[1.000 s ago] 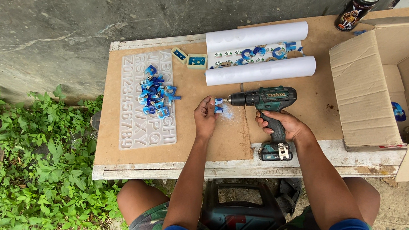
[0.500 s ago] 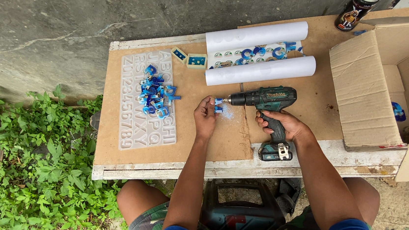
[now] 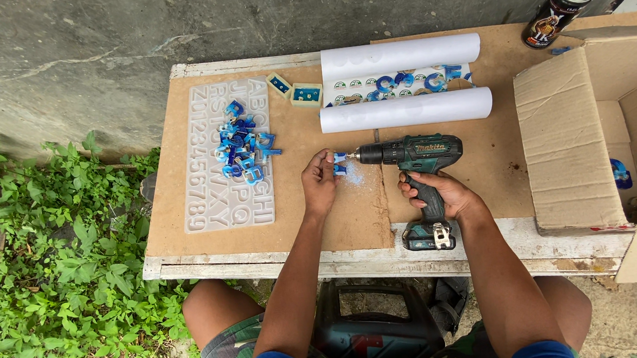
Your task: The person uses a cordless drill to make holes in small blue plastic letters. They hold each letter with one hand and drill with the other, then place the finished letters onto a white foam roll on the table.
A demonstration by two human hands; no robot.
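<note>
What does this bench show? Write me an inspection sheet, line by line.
Surface: wooden table topped with brown board, pale blue dust by the drill tip.
Job's things: cordless drill lying sideways, bit against a small blue piece.
Clutter: letter mould carrying a heap of blue letters; rolled paper sheet; spray can; open cardboard box.
Hands: left hand pinches the piece; right hand grips the drill handle.
Cables: nothing seen.
Surroundings: concrete wall, green weeds at left.
</note>
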